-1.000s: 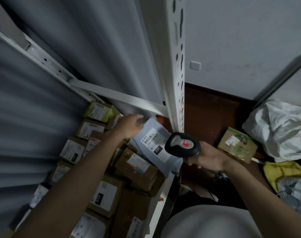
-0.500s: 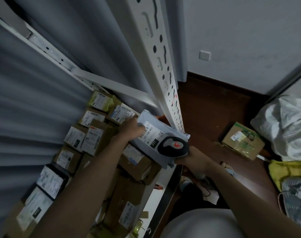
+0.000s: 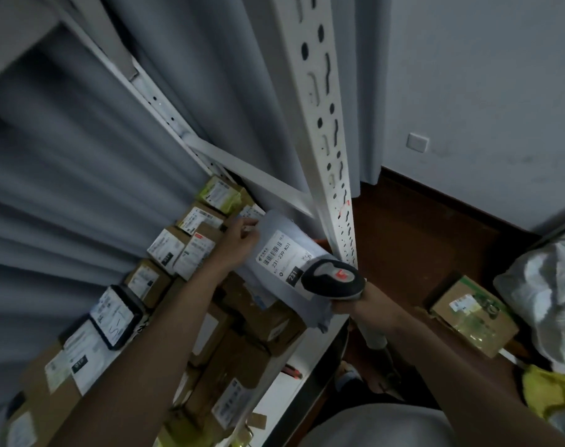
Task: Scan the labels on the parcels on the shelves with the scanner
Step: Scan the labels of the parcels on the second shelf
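Your left hand point(image 3: 239, 240) grips the grey parcel point(image 3: 274, 253); your right hand point(image 3: 368, 301) clasps the scanner point(image 3: 334, 279). Keep its label point(image 3: 286, 256) flat.

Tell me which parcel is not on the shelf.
The cardboard box with green print: it lies alone on the dark floor, right of the white shelf post, while the other parcels sit crowded on the shelf.

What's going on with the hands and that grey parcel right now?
Left hand holds grey parcel by its top edge. Right hand grips scanner, head over label. Scanner covers label's lower corner.
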